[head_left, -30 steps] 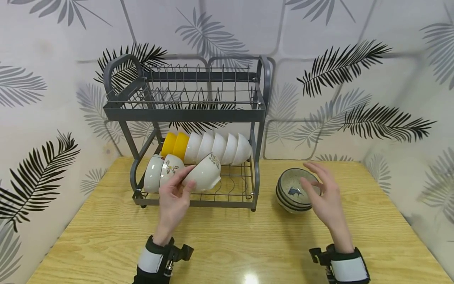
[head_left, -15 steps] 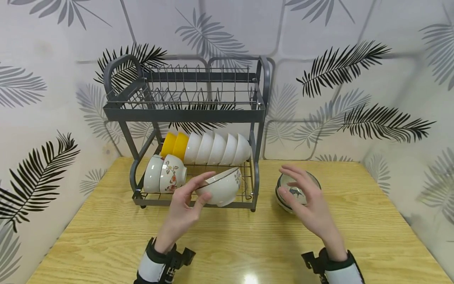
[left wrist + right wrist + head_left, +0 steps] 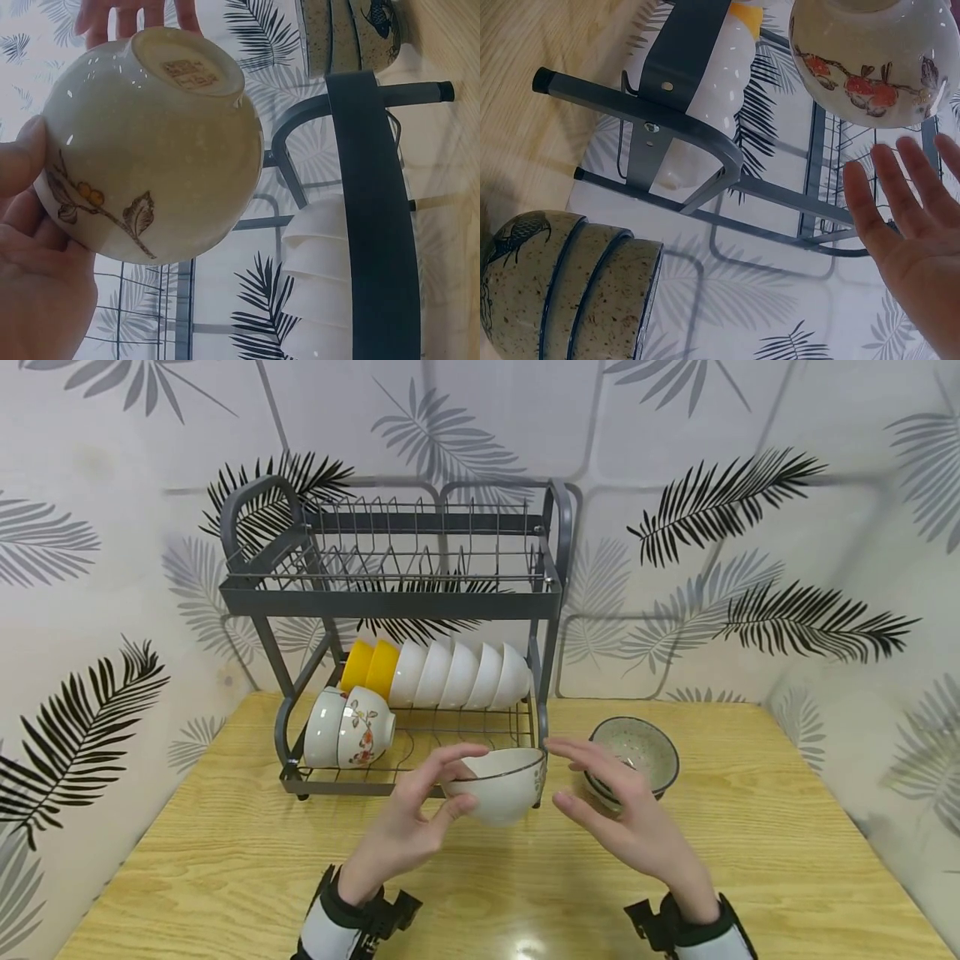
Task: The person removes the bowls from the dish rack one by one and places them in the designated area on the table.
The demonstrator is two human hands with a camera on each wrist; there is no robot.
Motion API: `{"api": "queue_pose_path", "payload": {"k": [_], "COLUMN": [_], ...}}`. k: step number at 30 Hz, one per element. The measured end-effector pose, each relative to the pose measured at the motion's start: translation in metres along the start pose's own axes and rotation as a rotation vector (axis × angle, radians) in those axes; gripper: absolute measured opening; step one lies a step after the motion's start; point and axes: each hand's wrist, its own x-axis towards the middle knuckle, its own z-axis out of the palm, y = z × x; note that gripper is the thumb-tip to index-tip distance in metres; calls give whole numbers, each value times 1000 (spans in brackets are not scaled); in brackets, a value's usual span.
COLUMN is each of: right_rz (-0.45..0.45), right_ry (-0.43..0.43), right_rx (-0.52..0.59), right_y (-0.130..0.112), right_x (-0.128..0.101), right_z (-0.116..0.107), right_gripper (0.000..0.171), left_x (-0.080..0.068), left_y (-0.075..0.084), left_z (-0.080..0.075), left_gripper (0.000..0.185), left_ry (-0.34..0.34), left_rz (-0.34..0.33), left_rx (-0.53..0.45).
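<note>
White floral bowl point(image 3: 501, 785) gripped by left hand point(image 3: 411, 827); right hand point(image 3: 622, 814) spread beside it.

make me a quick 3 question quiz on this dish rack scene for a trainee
1. Which hand holds the white bowl?
2. True or false: the right hand is gripping the speckled bowls.
3. The two yellow bowls sit on which level of the rack? A) upper B) lower C) on the table

Key
1. The left hand; its fingers and thumb grip the bowl at the rim, in front of the rack.
2. False. The right hand is open, fingers straight, beside the white bowl and in front of the speckled stack.
3. B, at the left end of the back row of bowls.
</note>
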Motion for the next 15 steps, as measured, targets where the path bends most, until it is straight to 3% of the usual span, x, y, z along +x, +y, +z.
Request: {"api": "queue_pose_path", "payload": {"k": [2, 11, 15], "right_rz": [15, -94, -103], "right_ry": [-27, -74, -122], "right_rx": [3, 48, 54], "right_y": [-1, 2, 2], "right_x": [0, 0, 0], "right_z": [1, 6, 8], "right_gripper": [53, 38, 32], "left_x": [0, 0, 0], "left_y": [1, 7, 8], "left_z": [1, 5, 5], "left_gripper": [55, 53, 51], "left_ry": [-18, -85, -118], "left_rz": [-2, -28, -21], "left_rx": [-2, 26, 16]}}
